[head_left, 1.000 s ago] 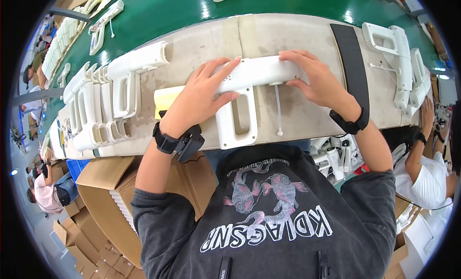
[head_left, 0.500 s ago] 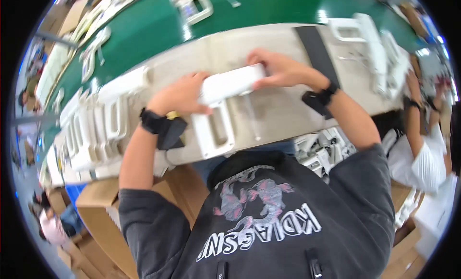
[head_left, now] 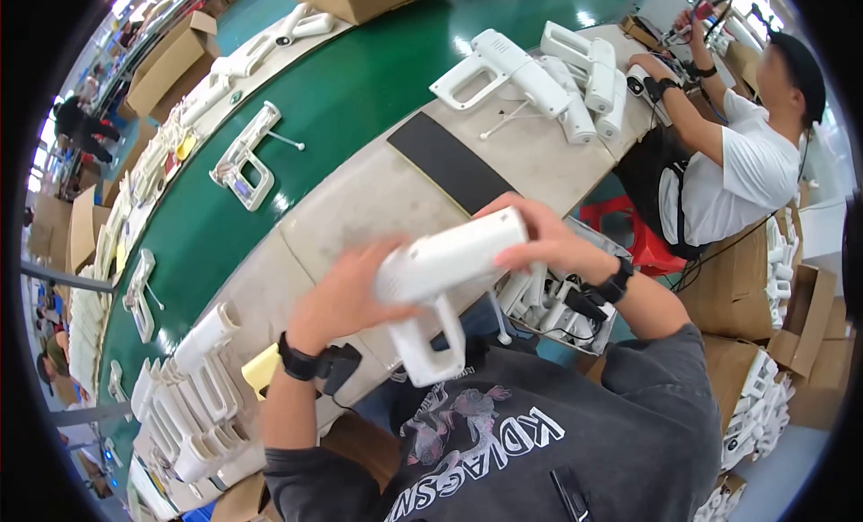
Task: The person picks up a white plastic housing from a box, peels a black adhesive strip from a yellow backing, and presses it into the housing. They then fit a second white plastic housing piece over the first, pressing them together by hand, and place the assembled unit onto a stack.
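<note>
Both my hands hold a white gun-shaped plastic housing (head_left: 454, 252) with a loop handle, above the table's near edge. My left hand (head_left: 346, 293), a little blurred, wraps one end of its barrel. At the other end, the fingers and thumb of my right hand (head_left: 548, 239) grip the barrel. The handle points down toward my shirt, and a thin cable (head_left: 500, 317) with a white tip dangles beside it. A dark flat strip (head_left: 449, 162) lies on the table beyond my hands.
White housings stand in a row (head_left: 193, 396) at left; several more assembled ones (head_left: 530, 77) lie at right. A green conveyor (head_left: 333, 117) carries a half housing (head_left: 247, 158). A co-worker in a white shirt (head_left: 755, 162) sits at right. A bin of white parts (head_left: 562, 311) stands below the table.
The view has turned to the right, bringing the co-worker into sight. The housing is still in both hands, now tilted with its right end higher and held nearer my body.
</note>
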### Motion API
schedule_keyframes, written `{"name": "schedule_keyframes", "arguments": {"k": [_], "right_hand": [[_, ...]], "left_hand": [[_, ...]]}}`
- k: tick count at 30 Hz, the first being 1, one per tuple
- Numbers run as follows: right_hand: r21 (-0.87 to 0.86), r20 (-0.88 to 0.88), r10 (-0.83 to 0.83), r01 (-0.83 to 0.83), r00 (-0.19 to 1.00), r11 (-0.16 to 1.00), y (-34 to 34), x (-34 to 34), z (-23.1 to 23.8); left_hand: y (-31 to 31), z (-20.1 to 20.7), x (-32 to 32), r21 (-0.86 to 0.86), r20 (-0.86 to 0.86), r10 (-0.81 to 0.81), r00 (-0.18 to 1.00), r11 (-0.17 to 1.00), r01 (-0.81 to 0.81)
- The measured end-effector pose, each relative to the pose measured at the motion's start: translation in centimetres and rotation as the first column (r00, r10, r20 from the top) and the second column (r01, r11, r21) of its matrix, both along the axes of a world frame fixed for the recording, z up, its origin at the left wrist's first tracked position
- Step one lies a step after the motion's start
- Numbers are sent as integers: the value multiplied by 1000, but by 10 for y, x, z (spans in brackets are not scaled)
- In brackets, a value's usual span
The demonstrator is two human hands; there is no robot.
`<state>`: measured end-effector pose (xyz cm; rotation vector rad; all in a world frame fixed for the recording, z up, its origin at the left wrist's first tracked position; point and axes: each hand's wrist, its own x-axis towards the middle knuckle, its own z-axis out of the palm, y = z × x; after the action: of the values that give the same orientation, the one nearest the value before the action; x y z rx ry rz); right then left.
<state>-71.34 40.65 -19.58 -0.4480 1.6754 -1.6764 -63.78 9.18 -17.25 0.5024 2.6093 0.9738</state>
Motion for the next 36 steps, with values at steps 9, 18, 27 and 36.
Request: {"name": "schedule_keyframes", "arguments": {"k": [9, 18, 27, 36], "right_hand": [[-495, 91, -751, 684, 654, 536, 156, -130, 4], [-149, -30, -931, 920, 363, 363, 176, -248, -38], [129, -553, -786, 961, 276, 246, 149, -242, -29], [110, -605, -751, 962, 264, 249, 149, -237, -30]], "left_hand": [[-14, 7, 14, 542, -320, 656, 684, 719, -435], [-43, -25, 32, 555, -96, 687, 720, 638, -535], [-54, -38, 35, 552, -10, 685, 728, 611, -568], [-58, -41, 24, 534, 28, 682, 731, 607, -588]]}}
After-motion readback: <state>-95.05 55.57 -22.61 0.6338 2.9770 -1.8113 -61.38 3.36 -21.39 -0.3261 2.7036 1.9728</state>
